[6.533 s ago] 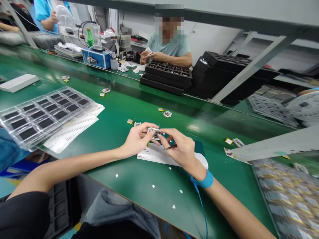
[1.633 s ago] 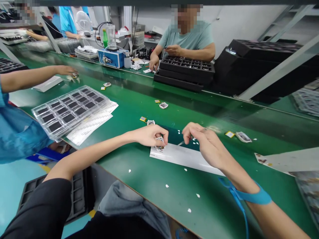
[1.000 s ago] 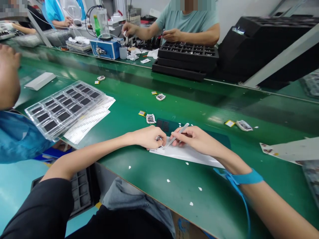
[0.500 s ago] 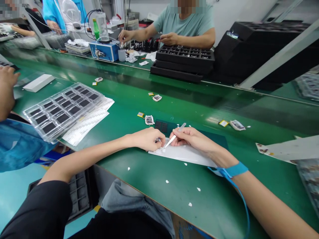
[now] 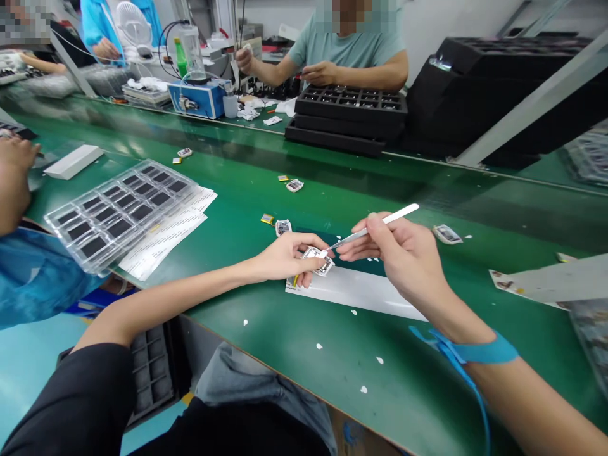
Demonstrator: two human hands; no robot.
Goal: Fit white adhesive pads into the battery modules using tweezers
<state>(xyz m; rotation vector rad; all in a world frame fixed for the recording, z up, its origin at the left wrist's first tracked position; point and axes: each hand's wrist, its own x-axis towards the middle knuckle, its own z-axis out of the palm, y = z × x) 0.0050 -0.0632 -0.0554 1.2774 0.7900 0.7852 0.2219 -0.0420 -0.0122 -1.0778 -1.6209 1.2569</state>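
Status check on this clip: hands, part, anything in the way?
Left hand: gripping white casing. Right hand: holding tweezers, tips at casing, contact unclear. Left fingers partly cover casing.

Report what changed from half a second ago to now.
The right hand raised the tweezers from the white strip to the circuit-board unit in the left hand, which lifted it into clearer view. Both hands kept their grips; the clear compartment tray stayed put.

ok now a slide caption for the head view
Over a green bench, the left hand holds a white-framed device while the right hand points tweezers at it.
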